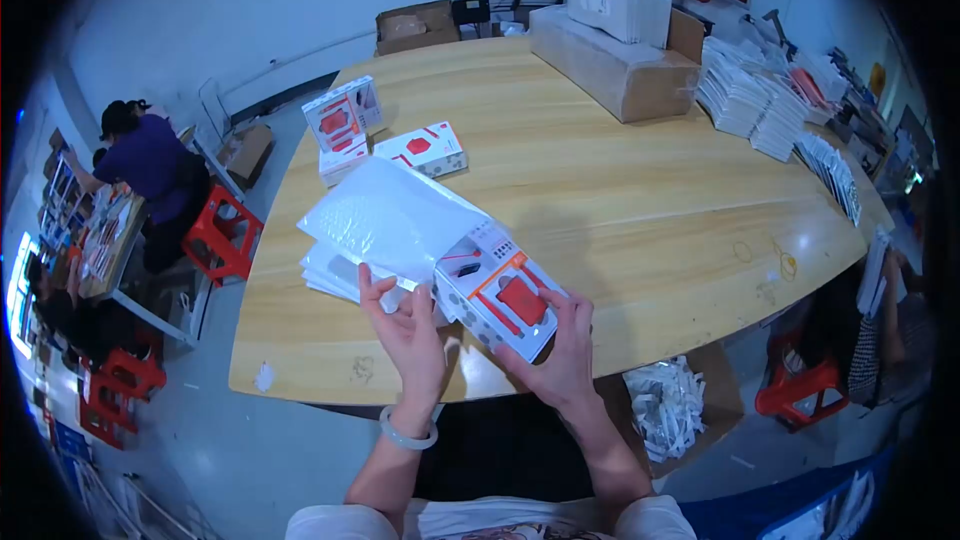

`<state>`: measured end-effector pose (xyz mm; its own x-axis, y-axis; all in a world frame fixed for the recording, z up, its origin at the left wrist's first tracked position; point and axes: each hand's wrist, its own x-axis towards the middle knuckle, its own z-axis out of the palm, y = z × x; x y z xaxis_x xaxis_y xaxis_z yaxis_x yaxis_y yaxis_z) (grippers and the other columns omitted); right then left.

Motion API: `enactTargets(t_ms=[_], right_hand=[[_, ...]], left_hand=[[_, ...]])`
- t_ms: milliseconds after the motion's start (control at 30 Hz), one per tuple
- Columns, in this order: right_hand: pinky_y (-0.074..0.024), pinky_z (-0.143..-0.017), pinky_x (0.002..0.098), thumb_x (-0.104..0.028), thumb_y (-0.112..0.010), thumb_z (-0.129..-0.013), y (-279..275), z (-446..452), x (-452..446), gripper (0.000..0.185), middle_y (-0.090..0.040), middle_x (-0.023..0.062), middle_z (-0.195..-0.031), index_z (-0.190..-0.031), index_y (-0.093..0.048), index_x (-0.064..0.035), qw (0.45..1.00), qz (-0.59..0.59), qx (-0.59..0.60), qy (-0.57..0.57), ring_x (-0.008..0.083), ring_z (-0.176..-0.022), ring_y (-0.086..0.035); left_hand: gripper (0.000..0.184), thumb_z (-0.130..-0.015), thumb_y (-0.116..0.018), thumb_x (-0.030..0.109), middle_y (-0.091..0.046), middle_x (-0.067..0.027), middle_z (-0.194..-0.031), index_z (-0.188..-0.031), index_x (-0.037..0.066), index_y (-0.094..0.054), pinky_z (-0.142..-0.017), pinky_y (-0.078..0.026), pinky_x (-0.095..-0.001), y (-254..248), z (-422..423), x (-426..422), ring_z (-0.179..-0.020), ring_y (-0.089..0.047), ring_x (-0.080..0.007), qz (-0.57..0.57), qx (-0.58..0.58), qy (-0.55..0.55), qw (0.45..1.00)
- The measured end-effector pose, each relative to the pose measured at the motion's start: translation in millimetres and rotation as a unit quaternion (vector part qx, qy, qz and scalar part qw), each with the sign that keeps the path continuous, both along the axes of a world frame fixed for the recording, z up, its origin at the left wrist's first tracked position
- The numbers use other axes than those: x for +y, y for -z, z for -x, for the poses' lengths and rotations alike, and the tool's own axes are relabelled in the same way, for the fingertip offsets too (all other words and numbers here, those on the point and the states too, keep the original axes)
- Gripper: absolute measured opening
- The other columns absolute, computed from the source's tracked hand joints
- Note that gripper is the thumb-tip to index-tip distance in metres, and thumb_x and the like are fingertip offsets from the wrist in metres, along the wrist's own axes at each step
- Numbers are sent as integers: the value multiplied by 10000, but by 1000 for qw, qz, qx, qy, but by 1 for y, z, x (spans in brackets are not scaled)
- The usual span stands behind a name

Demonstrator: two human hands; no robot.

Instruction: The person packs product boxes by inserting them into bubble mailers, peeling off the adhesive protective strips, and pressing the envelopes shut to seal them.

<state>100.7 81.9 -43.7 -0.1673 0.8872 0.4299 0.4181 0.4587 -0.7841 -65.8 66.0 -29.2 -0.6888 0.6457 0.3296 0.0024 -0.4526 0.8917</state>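
Single head-worn view: wide, dark-cornered, facing forward and down over wooden table (640, 210) at close range.

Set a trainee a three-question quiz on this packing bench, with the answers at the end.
1. Multiple choice: what does the right hand grip? A) a tape roll; B) a box printed in red; C) a pair of scissors.
2. True or false: the bangle is on the right wrist.
3. Fill in the colour: the stool nearest the person in purple is ____.

Key: 1. B. 2. False; the bangle is on the left wrist. 3. Red.
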Motion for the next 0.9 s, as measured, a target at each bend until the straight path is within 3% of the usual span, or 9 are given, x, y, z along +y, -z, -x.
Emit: enactTargets(t_ms=[133,267,433,533,600,667,800,900], right_hand=[[-469,-857,454,-338,-840,-687,6,0,-3,845,-352,209,-1286,-1358,-392,-85,999,-47,10,-2,400,-1064,-495],[-464,-895,466,-341,-844,-680,2,-6,-9,875,-317,223,-1343,-1381,-377,-104,995,-99,-11,31,421,-1137,-465],[-436,-976,466,-325,-849,-673,11,-19,-8,894,-273,238,-1417,-1403,-378,-115,983,-171,37,49,432,-1224,-429],[-404,-1038,436,-251,-801,-742,3,-52,-1,818,-319,229,-1446,-1422,-376,-88,994,-100,38,-28,384,-1273,-433],[-379,-1066,403,-125,-705,-832,10,-67,17,666,-425,203,-1410,-1415,-393,-43,953,54,292,-66,314,-1264,-471],[-403,-1048,365,-16,-621,-864,-6,-82,34,585,-519,177,-1338,-1405,-398,-13,980,-76,184,23,279,-1217,-520],[-460,-962,342,38,-634,-822,-39,-80,53,454,-614,139,-1215,-1267,-551,-2,970,-95,224,23,269,-1080,-596],[-483,-861,332,67,-658,-768,-41,-91,63,326,-665,102,-1059,-1086,-639,-4,971,-196,124,50,257,-931,-624]], left_hand=[[349,-915,-630,28,-339,-218,-1484,-1232,9,-484,-901,-477,-289,-9,-6,7,-1087,-572,-217,-92,-67,-53,992],[393,-902,-642,9,-518,-213,-1319,-1255,-11,-471,-893,-494,-307,-35,-9,11,-1071,-589,-219,83,-141,122,979],[422,-879,-660,-5,-624,-170,-1143,-1254,-43,-470,-878,-506,-314,-59,-39,6,-998,-614,-219,31,-66,184,980],[463,-859,-676,-13,-626,-172,-1140,-1269,-50,-463,-878,-506,-315,-48,-37,6,-979,-623,-223,22,-2,228,973],[504,-839,-692,-21,-628,-173,-1138,-1283,-58,-456,-879,-507,-316,-41,-32,4,-960,-631,-226,14,62,261,963],[512,-827,-699,-28,-633,-171,-1124,-1280,-58,-463,-875,-508,-314,-41,-33,6,-953,-633,-226,14,72,281,957],[535,-791,-721,-50,-648,-165,-1080,-1270,-58,-485,-865,-512,-308,-52,-35,17,-933,-641,-225,8,117,334,935],[514,-777,-733,-52,-660,-153,-1036,-1245,-41,-521,-840,-517,-301,-59,-37,22,-908,-650,-232,42,140,378,914]])
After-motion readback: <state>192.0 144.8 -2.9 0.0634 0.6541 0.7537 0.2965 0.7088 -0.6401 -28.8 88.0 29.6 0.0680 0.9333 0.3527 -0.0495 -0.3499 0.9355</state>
